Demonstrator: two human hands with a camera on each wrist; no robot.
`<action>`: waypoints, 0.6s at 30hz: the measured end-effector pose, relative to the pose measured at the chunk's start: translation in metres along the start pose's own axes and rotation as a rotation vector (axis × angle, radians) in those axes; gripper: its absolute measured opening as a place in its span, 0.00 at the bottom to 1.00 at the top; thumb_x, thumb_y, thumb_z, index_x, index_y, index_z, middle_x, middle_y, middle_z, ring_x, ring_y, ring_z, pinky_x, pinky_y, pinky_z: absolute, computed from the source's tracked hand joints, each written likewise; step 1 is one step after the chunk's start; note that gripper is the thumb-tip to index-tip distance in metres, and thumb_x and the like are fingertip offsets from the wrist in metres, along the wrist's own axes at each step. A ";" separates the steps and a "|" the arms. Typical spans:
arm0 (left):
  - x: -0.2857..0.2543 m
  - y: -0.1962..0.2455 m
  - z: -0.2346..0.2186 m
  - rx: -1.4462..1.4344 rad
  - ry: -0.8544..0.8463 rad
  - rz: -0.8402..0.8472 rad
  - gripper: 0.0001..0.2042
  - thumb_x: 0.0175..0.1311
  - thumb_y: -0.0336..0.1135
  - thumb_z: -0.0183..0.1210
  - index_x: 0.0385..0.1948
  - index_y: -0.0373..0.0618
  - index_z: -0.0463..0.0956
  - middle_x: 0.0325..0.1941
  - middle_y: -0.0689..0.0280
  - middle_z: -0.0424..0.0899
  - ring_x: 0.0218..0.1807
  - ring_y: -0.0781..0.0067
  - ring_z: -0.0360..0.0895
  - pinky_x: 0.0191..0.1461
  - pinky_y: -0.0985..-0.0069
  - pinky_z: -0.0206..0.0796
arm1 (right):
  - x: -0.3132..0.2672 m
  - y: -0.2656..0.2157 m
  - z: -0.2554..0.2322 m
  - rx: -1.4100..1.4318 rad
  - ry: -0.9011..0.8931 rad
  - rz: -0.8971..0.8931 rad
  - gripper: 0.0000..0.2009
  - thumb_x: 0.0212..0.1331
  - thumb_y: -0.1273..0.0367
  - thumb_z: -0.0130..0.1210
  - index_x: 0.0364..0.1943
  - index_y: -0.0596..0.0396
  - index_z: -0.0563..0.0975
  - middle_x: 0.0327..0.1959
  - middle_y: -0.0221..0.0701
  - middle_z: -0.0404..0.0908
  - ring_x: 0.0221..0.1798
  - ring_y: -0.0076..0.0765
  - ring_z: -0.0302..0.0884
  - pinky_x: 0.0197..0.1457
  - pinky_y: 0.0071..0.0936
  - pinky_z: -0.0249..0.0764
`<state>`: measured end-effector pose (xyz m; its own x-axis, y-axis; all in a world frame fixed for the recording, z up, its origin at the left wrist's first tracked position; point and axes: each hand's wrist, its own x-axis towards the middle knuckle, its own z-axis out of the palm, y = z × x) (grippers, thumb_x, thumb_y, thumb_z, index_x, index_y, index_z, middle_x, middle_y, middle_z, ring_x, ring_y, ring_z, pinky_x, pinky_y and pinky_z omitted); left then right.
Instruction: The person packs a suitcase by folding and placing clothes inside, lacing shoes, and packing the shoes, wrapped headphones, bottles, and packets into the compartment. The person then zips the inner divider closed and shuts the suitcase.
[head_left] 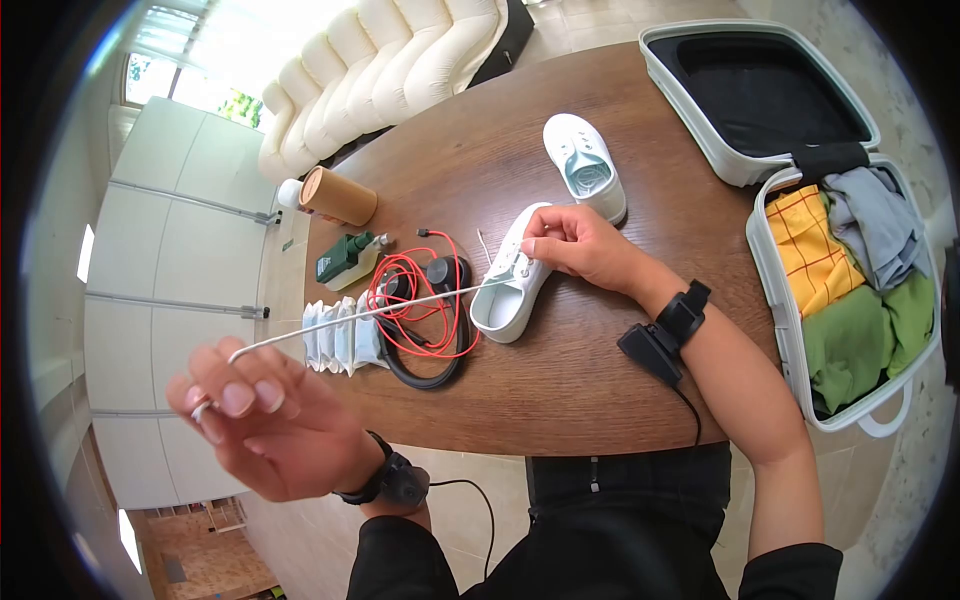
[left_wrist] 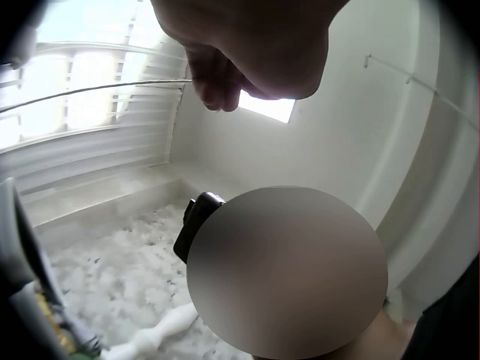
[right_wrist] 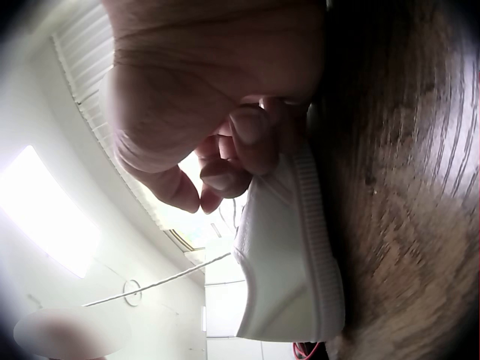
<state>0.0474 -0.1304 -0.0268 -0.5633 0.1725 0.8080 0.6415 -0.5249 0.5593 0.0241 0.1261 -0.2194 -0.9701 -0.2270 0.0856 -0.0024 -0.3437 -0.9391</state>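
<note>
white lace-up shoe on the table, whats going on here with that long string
A person is working on the white lace-up shoe with both bare hands. The left hand holds the long white cord lace taut, out to the side, while the right hand has its curled fingers at the front of the shoe. A matching white shoe stands beyond it on the brown wooden table. To the right, an open white suitcase holds clothes.
</note>
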 end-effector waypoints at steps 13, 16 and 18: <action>0.031 0.028 0.016 0.167 0.011 0.392 0.09 0.76 0.30 0.51 0.45 0.34 0.76 0.48 0.61 0.73 0.46 0.69 0.69 0.51 0.76 0.64 | 0.001 -0.002 0.002 -0.011 0.002 -0.019 0.13 0.73 0.63 0.57 0.30 0.54 0.77 0.20 0.17 0.69 0.23 0.12 0.60 0.27 0.19 0.55; 0.045 0.037 0.003 0.209 -0.009 0.442 0.10 0.75 0.32 0.51 0.44 0.34 0.78 0.49 0.60 0.73 0.48 0.69 0.69 0.55 0.73 0.64 | 0.000 -0.004 0.001 -0.013 -0.001 -0.020 0.13 0.73 0.63 0.57 0.30 0.54 0.76 0.20 0.17 0.69 0.24 0.12 0.60 0.27 0.19 0.55; 0.057 0.027 -0.005 0.178 -0.091 0.391 0.12 0.73 0.34 0.51 0.46 0.34 0.79 0.50 0.57 0.75 0.50 0.67 0.70 0.59 0.71 0.64 | 0.000 -0.004 0.001 -0.011 -0.001 -0.020 0.13 0.73 0.63 0.57 0.29 0.54 0.76 0.20 0.17 0.68 0.24 0.13 0.60 0.27 0.20 0.55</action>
<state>0.0298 -0.1393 0.0337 -0.2172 0.0663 0.9739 0.8814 -0.4153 0.2248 0.0241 0.1261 -0.2155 -0.9696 -0.2212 0.1043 -0.0241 -0.3381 -0.9408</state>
